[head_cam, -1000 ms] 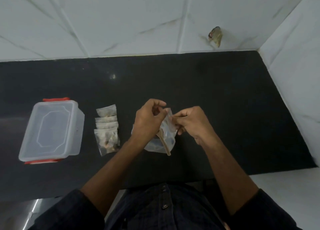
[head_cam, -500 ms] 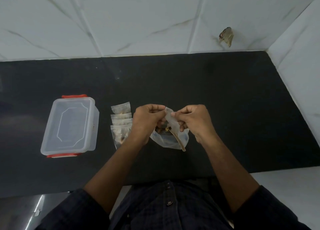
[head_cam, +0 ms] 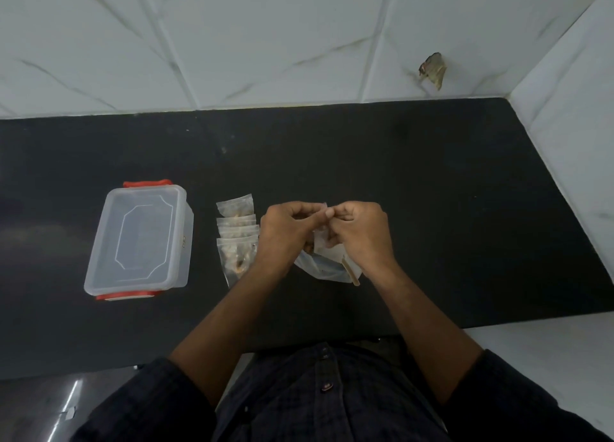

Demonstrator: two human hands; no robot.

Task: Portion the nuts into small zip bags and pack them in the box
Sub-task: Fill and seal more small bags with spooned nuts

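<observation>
Black counter (head_cam: 415,192) under white tile. Small zip bag (head_cam: 321,242) pinched at its top edge between left hand (head_cam: 286,230) and right hand (head_cam: 360,232), strip crosswise. Box (head_cam: 143,239) lidded, leftward, nearer left hand.

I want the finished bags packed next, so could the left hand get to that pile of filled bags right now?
Probably yes, once freed. The pile of filled bags lies right beside the left hand with nothing between them, but both hands are busy pinching the small zip bag.
</observation>
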